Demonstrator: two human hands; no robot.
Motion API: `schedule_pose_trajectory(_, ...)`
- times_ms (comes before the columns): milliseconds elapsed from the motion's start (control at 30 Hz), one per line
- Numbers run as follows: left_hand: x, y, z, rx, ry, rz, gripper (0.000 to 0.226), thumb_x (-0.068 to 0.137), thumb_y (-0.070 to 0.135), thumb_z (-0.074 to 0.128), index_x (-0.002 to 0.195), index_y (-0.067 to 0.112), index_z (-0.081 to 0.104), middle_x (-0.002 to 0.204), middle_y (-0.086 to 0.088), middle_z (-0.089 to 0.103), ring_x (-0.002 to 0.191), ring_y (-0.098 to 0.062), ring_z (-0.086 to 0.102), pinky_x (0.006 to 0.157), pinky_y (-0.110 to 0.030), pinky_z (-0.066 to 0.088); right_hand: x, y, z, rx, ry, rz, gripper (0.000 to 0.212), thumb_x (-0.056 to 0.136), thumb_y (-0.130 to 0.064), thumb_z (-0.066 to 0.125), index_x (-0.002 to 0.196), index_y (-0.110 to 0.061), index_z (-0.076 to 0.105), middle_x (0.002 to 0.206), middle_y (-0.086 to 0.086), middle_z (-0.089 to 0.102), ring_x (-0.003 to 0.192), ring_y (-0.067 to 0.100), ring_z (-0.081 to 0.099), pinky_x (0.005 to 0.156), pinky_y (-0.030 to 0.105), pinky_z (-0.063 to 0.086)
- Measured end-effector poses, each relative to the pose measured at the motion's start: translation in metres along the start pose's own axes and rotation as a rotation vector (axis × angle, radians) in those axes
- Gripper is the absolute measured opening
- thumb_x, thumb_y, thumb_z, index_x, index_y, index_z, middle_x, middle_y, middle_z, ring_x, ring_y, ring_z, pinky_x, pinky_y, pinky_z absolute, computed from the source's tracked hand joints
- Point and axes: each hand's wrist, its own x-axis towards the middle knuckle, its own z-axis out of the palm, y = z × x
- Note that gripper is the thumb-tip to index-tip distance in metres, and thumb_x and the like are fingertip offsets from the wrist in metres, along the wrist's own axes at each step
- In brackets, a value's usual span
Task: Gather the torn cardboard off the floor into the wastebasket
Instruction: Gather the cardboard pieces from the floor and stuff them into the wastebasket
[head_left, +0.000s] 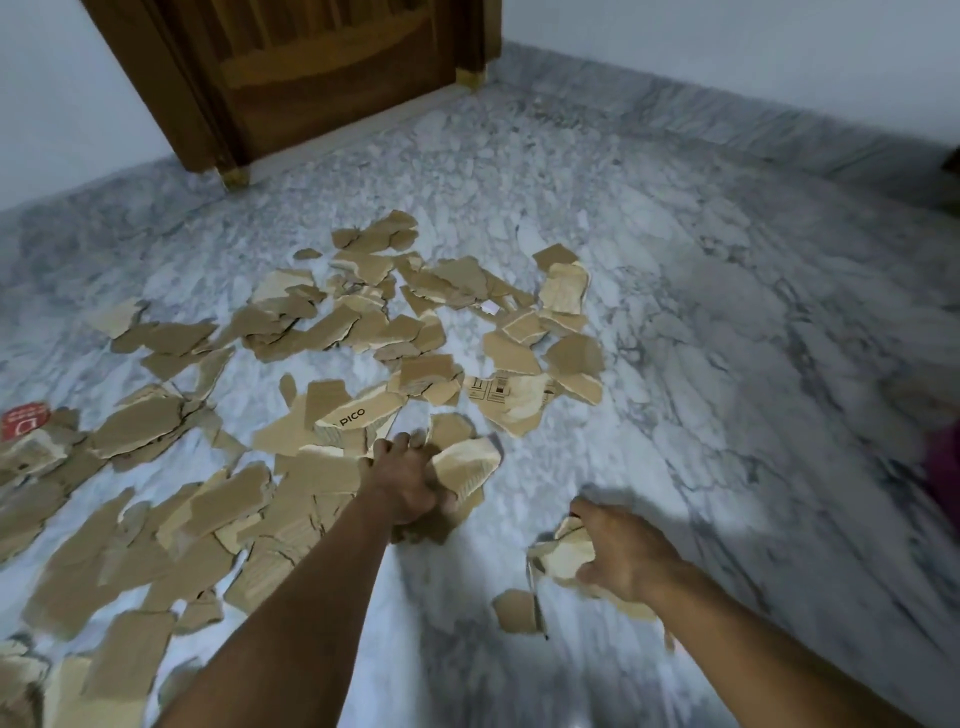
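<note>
Two outstretched hands (410, 483) (623, 556) clutch cardboard (467, 463).

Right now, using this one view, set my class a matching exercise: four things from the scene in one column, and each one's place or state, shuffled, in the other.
1 PICO-printed cardboard piece
2 red label
3 wooden door
4 right hand

a far left edge of view
b grips crumpled cardboard scraps
c just beyond the left hand
d top of view, at the far wall

Pairs: 1-c, 2-a, 3-d, 4-b
</note>
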Motion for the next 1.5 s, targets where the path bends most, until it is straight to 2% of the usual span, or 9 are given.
schedule_pose_trajectory(100, -0.013, 0.008, -0.005, -0.139, 0.094, 0.004, 0.079, 0.071, 0.049, 0.071, 0.141, 0.025, 0.042, 0.132, -0.002, 0.051, 0.124, -0.028, 0.048, 0.103, -0.042, 0.042, 0.002, -0.002, -0.007, 0.232, -0.033, 0.022, 0.081, 0.070, -0.038, 0.085, 0.139, -0.027, 0.044, 0.137, 0.000, 0.057, 0.121, 0.023, 0.057, 0.096, 0.035, 0.051)
schedule_pose_trajectory(200, -0.028, 0.009, -0.013, -0.321, 0.139, 0.028, 0.056, 0.074, 0.037, 0.076, 0.124, 0.019, 0.060, 0.115, -0.005, 0.063, 0.108, -0.026, 0.059, 0.086, -0.028, 0.046, -0.004, -0.018, -0.005, 0.236, -0.186, -0.053, 0.106, 0.065, -0.045, 0.089, 0.152, -0.023, 0.033, 0.153, -0.001, 0.041, 0.138, 0.022, 0.043, 0.106, 0.031, 0.042)
schedule_pose_trajectory(300, -0.041, -0.001, -0.032, -0.549, 0.118, -0.037, 0.045, 0.076, 0.030, 0.079, 0.115, 0.017, 0.062, 0.097, 0.000, 0.066, 0.091, -0.022, 0.062, 0.076, -0.023, 0.045, -0.012, -0.041, 0.016, 0.057, -0.277, -0.122, 0.099, 0.062, -0.049, 0.088, 0.144, -0.021, 0.042, 0.146, 0.002, 0.041, 0.130, 0.026, 0.045, 0.103, 0.036, 0.045)
schedule_pose_trajectory(400, -0.052, -0.025, -0.048, -0.605, 0.124, -0.045, 0.052, 0.076, 0.038, 0.079, 0.119, 0.020, 0.056, 0.102, -0.003, 0.070, 0.093, -0.025, 0.066, 0.082, -0.035, 0.055, -0.017, -0.061, 0.045, -0.080, -0.214, -0.202, 0.084, 0.065, -0.046, 0.087, 0.133, -0.021, 0.046, 0.136, -0.001, 0.034, 0.125, 0.027, 0.037, 0.101, 0.041, 0.045)
schedule_pose_trajectory(700, -0.090, -0.068, -0.041, -0.704, 0.146, -0.082, 0.058, 0.076, 0.017, 0.081, 0.119, 0.019, 0.041, 0.102, 0.001, 0.064, 0.094, -0.024, 0.062, 0.078, -0.033, 0.050, -0.006, -0.076, 0.045, -0.056, -0.235, -0.145, 0.065, 0.063, -0.028, 0.092, 0.106, -0.024, 0.044, 0.116, -0.001, 0.052, 0.111, 0.025, 0.056, 0.080, 0.033, 0.047)
schedule_pose_trajectory(900, -0.095, -0.080, -0.039, -0.737, 0.153, -0.105, 0.059, 0.074, 0.018, 0.083, 0.120, 0.022, 0.047, 0.110, -0.003, 0.063, 0.099, -0.024, 0.061, 0.083, -0.034, 0.050, 0.011, -0.079, 0.040, 0.120, -0.313, -0.094, 0.078, 0.062, -0.032, 0.094, 0.123, -0.025, 0.046, 0.120, -0.005, 0.048, 0.113, 0.020, 0.054, 0.089, 0.031, 0.050)
schedule_pose_trajectory(1100, -0.098, -0.092, -0.045, -0.864, 0.179, -0.135, 0.056, 0.071, 0.013, 0.086, 0.115, 0.014, 0.051, 0.099, -0.005, 0.067, 0.084, -0.015, 0.063, 0.065, -0.022, 0.047, 0.059, -0.129, -0.011, 0.435, -0.075, -0.048, 0.107, 0.066, -0.036, 0.092, 0.152, -0.019, 0.030, 0.149, 0.004, 0.046, 0.133, 0.026, 0.047, 0.099, 0.029, 0.043)
schedule_pose_trajectory(1267, -0.096, -0.103, -0.040, -0.898, 0.192, -0.140, 0.055, 0.070, 0.012, 0.086, 0.114, 0.014, 0.053, 0.099, -0.002, 0.068, 0.087, -0.014, 0.065, 0.061, -0.018, 0.046, 0.071, -0.154, 0.013, 0.343, -0.074, -0.134, 0.085, 0.076, -0.022, 0.086, 0.148, -0.021, 0.041, 0.149, 0.006, 0.047, 0.134, 0.025, 0.048, 0.106, 0.027, 0.041)
schedule_pose_trajectory(1500, -0.094, -0.104, -0.023, -0.937, 0.197, -0.176, 0.054, 0.069, 0.008, 0.087, 0.112, 0.014, 0.056, 0.098, 0.001, 0.068, 0.088, -0.015, 0.065, 0.067, -0.019, 0.049, 0.059, -0.120, 0.016, 0.138, -0.187, -0.116, 0.092, 0.073, -0.032, 0.088, 0.149, -0.015, 0.040, 0.149, 0.008, 0.047, 0.134, 0.025, 0.049, 0.105, 0.030, 0.044)
